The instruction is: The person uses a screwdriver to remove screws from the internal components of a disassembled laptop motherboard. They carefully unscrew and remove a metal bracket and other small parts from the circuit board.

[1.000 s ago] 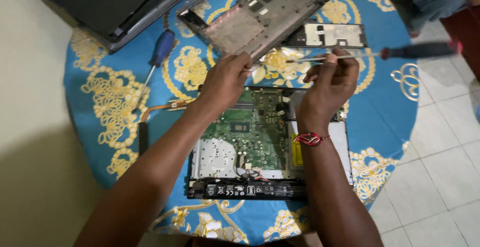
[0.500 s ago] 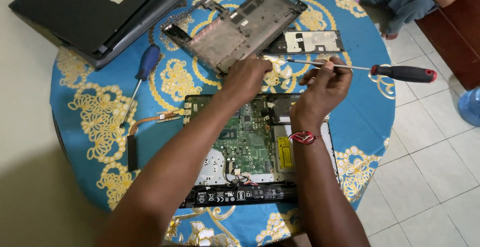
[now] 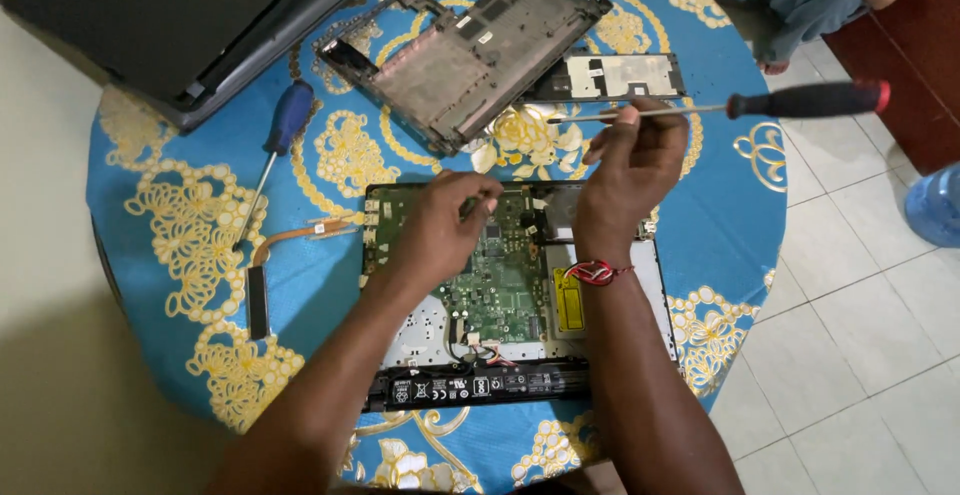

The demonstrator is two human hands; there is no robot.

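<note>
Red-and-black-handled, the long screwdriver [image 3: 720,108] lay nearly level above the tabletop [image 3: 150,245], handle to the right, tip leftward; the right hand [image 3: 632,160] pinched its shaft. Since a moment before, the left hand [image 3: 445,227] had dropped onto the green circuit board [image 3: 500,275], fingers closed on something unseen. A blue screwdriver [image 3: 275,140] lay apart.

Circuit board [image 3: 500,275] under the left hand [image 3: 440,230]: green, with a silver-grey plate and a yellow patch beside the right wrist. Wrist band [image 3: 593,273]: red with white. Screwdriver [image 3: 800,102] in the right hand [image 3: 630,160]: black handle, red end cap, bare metal shaft. Second screwdriver [image 3: 285,120], left of the left hand: blue handle. Worktop cloth [image 3: 170,225]: bright blue, gold-and-cream floral lacework pattern. Laptop shell [image 3: 470,45] beyond both hands: dark grey-brown. Copper-coloured heat pipe [image 3: 290,237] left of the board.
</note>
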